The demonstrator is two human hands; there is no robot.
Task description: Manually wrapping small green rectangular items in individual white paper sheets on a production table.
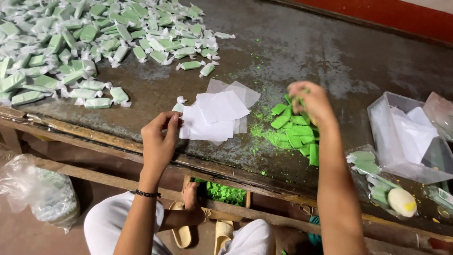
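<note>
My left hand (pixel 159 141) pinches the edge of the white paper squares (pixel 214 117) on the worktop (pixel 292 52). My right hand (pixel 311 101), fingers pressed together, grips a green piece above the green blocks (pixel 297 132).

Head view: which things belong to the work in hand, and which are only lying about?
In use:
left hand on paper squares
right hand over bare green pieces
wrapped green pieces

Lying about:
clear box
floor bag
yellow-white oval
sandals
</note>
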